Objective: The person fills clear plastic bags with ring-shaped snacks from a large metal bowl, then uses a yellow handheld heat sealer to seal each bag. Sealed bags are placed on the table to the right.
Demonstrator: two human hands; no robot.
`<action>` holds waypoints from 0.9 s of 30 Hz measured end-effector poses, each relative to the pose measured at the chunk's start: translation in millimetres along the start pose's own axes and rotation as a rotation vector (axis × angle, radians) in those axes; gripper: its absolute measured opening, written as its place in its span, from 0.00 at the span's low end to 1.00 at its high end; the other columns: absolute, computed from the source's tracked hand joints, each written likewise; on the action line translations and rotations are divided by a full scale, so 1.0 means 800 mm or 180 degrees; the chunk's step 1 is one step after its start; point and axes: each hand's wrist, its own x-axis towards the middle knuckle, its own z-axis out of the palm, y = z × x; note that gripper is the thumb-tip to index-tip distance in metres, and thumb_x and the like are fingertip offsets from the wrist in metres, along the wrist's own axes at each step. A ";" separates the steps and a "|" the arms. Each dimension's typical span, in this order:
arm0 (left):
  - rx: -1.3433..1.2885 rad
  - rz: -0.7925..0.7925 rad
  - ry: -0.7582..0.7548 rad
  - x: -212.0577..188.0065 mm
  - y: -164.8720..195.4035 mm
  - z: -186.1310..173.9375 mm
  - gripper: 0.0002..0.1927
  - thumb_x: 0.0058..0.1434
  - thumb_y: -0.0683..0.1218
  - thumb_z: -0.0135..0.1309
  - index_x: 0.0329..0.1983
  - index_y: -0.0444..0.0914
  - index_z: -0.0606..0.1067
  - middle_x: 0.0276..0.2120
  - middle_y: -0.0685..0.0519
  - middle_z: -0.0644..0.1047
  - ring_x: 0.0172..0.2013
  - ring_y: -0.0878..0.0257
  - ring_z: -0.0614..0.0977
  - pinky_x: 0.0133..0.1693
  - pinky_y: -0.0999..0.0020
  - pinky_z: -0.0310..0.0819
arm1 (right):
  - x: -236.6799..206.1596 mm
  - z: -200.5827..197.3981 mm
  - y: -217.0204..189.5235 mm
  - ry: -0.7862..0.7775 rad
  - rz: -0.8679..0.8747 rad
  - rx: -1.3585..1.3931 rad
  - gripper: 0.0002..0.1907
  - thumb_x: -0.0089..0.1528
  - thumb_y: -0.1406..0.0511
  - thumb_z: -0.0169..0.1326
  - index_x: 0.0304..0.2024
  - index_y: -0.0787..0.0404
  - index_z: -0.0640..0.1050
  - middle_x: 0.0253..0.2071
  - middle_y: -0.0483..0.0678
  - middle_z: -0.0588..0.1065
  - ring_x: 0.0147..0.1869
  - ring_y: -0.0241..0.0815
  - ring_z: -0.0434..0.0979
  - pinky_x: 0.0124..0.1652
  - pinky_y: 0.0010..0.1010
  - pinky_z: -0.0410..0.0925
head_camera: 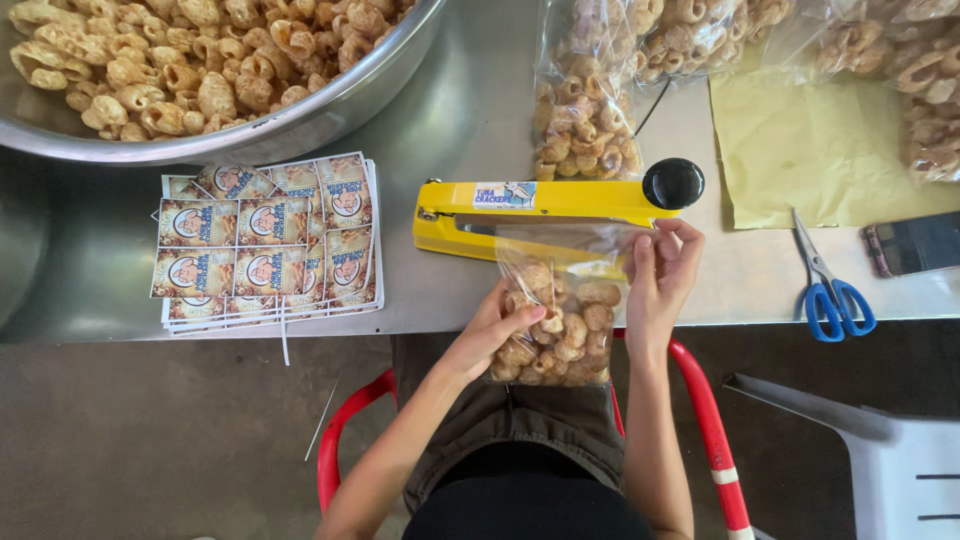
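Blue scissors [832, 290] lie on the metal table [480, 110] beside yellow paper [810, 150].

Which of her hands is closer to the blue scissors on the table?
The right hand. It pinches the bag's top edge, on the side towards the blue scissors; the left hand cradles the bag's far side.

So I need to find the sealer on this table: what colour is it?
Yellow, with a round black knob on its arm; the sealer shows clearly in the head view.
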 end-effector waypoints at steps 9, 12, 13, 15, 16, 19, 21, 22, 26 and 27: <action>0.0049 -0.0997 -0.0054 0.007 0.050 -0.022 0.37 0.58 0.52 0.62 0.68 0.37 0.63 0.56 0.48 0.76 0.51 0.60 0.79 0.46 0.63 0.77 | 0.035 -0.040 -0.071 0.0181 -0.1081 -0.0986 0.13 0.79 0.74 0.54 0.61 0.65 0.64 0.53 0.51 0.73 0.50 0.34 0.72 0.43 0.20 0.64; 0.0026 -0.1140 -0.0320 0.016 0.066 -0.019 0.33 0.61 0.53 0.62 0.66 0.35 0.68 0.52 0.49 0.77 0.42 0.61 0.79 0.36 0.65 0.79 | 0.052 -0.037 -0.110 -0.0031 -0.1401 -0.0999 0.14 0.80 0.72 0.53 0.63 0.65 0.63 0.53 0.50 0.71 0.53 0.36 0.72 0.43 0.19 0.64; 0.0009 -0.1160 -0.0359 0.020 0.071 -0.016 0.32 0.62 0.53 0.61 0.66 0.36 0.68 0.51 0.49 0.77 0.43 0.63 0.80 0.38 0.66 0.80 | 0.060 -0.034 -0.123 -0.0163 -0.1502 -0.1039 0.14 0.80 0.72 0.53 0.63 0.65 0.63 0.53 0.51 0.71 0.54 0.36 0.73 0.44 0.19 0.65; -0.0007 -0.1213 -0.0338 0.024 0.079 -0.012 0.31 0.62 0.53 0.61 0.65 0.36 0.68 0.51 0.50 0.78 0.45 0.64 0.82 0.41 0.66 0.83 | 0.077 -0.020 -0.143 -0.0529 -0.1658 -0.1132 0.15 0.82 0.71 0.54 0.63 0.64 0.62 0.54 0.51 0.71 0.54 0.37 0.74 0.45 0.20 0.67; 0.0002 -0.1235 -0.0275 0.024 0.084 -0.011 0.31 0.61 0.52 0.60 0.65 0.37 0.68 0.52 0.50 0.78 0.46 0.64 0.83 0.42 0.65 0.83 | 0.082 -0.013 -0.152 -0.0714 -0.1687 -0.1141 0.15 0.82 0.71 0.55 0.63 0.65 0.62 0.55 0.51 0.71 0.54 0.37 0.74 0.45 0.21 0.67; -0.0079 -0.1266 -0.0136 0.014 0.092 -0.009 0.31 0.61 0.52 0.59 0.65 0.38 0.68 0.53 0.52 0.79 0.48 0.64 0.83 0.47 0.66 0.83 | 0.085 0.010 -0.170 -0.1183 -0.1559 -0.1102 0.15 0.78 0.72 0.55 0.60 0.67 0.63 0.55 0.52 0.73 0.54 0.38 0.75 0.46 0.22 0.67; -0.0162 -0.1240 -0.0078 0.007 0.095 -0.011 0.31 0.61 0.52 0.59 0.65 0.38 0.68 0.54 0.52 0.79 0.49 0.64 0.83 0.49 0.66 0.83 | 0.090 0.022 -0.176 -0.1390 -0.1681 -0.1312 0.13 0.75 0.73 0.55 0.58 0.68 0.66 0.54 0.53 0.74 0.55 0.40 0.77 0.47 0.25 0.68; -0.0212 -0.1213 -0.0056 0.004 0.096 -0.012 0.30 0.61 0.52 0.59 0.65 0.37 0.68 0.54 0.51 0.79 0.50 0.63 0.83 0.49 0.65 0.82 | 0.093 0.027 -0.178 -0.1505 -0.1779 -0.1440 0.12 0.75 0.73 0.55 0.57 0.68 0.67 0.53 0.53 0.75 0.55 0.41 0.78 0.48 0.26 0.69; -0.0259 -0.1236 0.0102 -0.001 0.097 -0.017 0.30 0.62 0.51 0.59 0.64 0.34 0.68 0.53 0.49 0.79 0.49 0.62 0.83 0.48 0.64 0.83 | 0.121 0.041 -0.184 -0.2213 -0.1887 -0.2490 0.12 0.76 0.64 0.53 0.58 0.64 0.72 0.51 0.54 0.78 0.54 0.52 0.78 0.50 0.41 0.70; -0.0262 -0.1239 0.0104 -0.001 0.097 -0.019 0.30 0.61 0.51 0.59 0.64 0.34 0.68 0.52 0.49 0.79 0.48 0.61 0.83 0.48 0.63 0.83 | 0.129 0.044 -0.184 -0.2416 -0.1790 -0.2817 0.14 0.76 0.60 0.50 0.59 0.63 0.73 0.50 0.55 0.78 0.53 0.56 0.77 0.49 0.46 0.70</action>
